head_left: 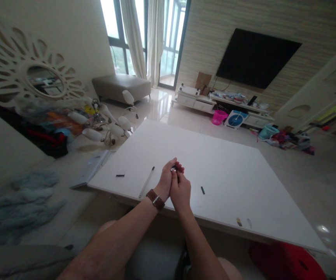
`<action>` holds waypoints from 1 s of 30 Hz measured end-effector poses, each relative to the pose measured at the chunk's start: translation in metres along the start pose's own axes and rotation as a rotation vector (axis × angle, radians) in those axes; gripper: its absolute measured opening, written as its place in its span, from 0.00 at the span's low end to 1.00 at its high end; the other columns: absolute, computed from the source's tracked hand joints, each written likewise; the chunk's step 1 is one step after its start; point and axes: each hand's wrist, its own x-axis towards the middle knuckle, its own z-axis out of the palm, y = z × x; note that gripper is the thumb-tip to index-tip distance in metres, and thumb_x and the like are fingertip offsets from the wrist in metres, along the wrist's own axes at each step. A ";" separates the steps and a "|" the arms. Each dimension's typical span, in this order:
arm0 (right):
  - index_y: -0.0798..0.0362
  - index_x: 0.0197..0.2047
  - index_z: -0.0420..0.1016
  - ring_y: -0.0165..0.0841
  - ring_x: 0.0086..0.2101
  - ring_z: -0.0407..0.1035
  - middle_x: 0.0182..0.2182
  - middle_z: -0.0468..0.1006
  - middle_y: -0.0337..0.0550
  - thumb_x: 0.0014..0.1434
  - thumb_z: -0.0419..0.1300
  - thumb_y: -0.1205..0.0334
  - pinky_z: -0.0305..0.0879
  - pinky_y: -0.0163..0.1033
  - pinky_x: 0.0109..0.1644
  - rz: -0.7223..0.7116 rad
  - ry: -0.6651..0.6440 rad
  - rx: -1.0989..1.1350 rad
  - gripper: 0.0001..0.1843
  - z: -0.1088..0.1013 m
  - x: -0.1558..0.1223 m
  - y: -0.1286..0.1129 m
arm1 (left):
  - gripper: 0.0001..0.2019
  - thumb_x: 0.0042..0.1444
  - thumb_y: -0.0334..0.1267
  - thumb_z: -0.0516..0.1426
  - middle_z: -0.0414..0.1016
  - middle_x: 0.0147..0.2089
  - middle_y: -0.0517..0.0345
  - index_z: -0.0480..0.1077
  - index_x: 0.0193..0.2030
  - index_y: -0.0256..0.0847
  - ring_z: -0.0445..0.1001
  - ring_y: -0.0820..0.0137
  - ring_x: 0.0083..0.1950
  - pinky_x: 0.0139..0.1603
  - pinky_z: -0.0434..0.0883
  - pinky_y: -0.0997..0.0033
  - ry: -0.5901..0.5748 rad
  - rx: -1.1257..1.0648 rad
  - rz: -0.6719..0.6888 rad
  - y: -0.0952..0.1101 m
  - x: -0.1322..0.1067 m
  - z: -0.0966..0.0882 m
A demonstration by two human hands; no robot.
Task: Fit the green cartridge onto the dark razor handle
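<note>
My left hand [165,179], with a brown watch strap [155,199] at its wrist, and my right hand [181,190] are pressed together above the near edge of a white table [214,163]. Their fingers close round a small shiny dark object [174,168]; most of it is hidden, so its kind cannot be made out. Left of the hands lies a long, thin pale stick with a dark tip [147,182]. Farther left is a small white piece with a black edge [120,173]. A short black piece [203,190] rests to the right.
Toward the table's near right edge lie a small dark and tan item [239,221] and a clear one [249,223]. A red seat [286,260] stands below that corner. On the floor at left is a lamp fixture with white shades [109,126]. A pink basket [219,117] stands beyond.
</note>
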 end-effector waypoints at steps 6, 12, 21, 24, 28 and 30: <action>0.51 0.47 0.79 0.42 0.36 0.76 0.37 0.83 0.50 0.69 0.48 0.49 0.63 0.40 0.37 0.004 0.022 0.037 0.22 0.001 0.003 0.002 | 0.13 0.44 0.42 0.67 0.71 0.22 0.62 0.67 0.25 0.38 0.74 0.74 0.26 0.33 0.70 0.74 -0.073 -0.020 0.030 -0.001 0.003 0.002; 0.53 0.46 0.80 0.42 0.35 0.76 0.36 0.83 0.51 0.69 0.47 0.49 0.63 0.40 0.37 0.013 -0.022 0.080 0.23 0.002 0.001 0.007 | 0.13 0.46 0.43 0.65 0.71 0.21 0.61 0.68 0.25 0.38 0.72 0.74 0.25 0.29 0.68 0.75 -0.044 0.024 -0.012 -0.002 0.003 -0.005; 0.52 0.44 0.80 0.40 0.34 0.75 0.34 0.83 0.49 0.69 0.48 0.47 0.63 0.39 0.37 0.032 -0.007 0.120 0.24 0.000 0.002 0.002 | 0.13 0.47 0.43 0.66 0.71 0.22 0.62 0.68 0.26 0.38 0.73 0.75 0.26 0.32 0.70 0.76 -0.041 -0.029 -0.006 -0.001 -0.001 -0.001; 0.52 0.43 0.80 0.40 0.33 0.74 0.32 0.82 0.48 0.68 0.48 0.47 0.62 0.39 0.36 0.043 -0.026 0.127 0.24 -0.001 0.001 0.002 | 0.12 0.47 0.42 0.65 0.70 0.22 0.63 0.68 0.27 0.38 0.73 0.75 0.26 0.32 0.69 0.76 -0.034 -0.037 -0.027 -0.002 0.000 -0.003; 0.53 0.41 0.80 0.40 0.33 0.74 0.32 0.82 0.49 0.68 0.49 0.47 0.62 0.39 0.36 0.050 -0.021 0.121 0.24 -0.002 0.001 0.001 | 0.12 0.47 0.42 0.66 0.71 0.23 0.62 0.68 0.27 0.38 0.73 0.75 0.26 0.32 0.69 0.76 -0.049 -0.030 -0.023 -0.003 0.001 -0.004; 0.53 0.39 0.80 0.40 0.33 0.74 0.32 0.82 0.49 0.68 0.48 0.47 0.62 0.39 0.35 0.059 -0.006 0.116 0.24 -0.001 0.001 0.001 | 0.12 0.46 0.42 0.66 0.71 0.23 0.62 0.68 0.27 0.38 0.73 0.75 0.26 0.31 0.69 0.76 -0.055 -0.028 -0.013 -0.004 0.001 -0.003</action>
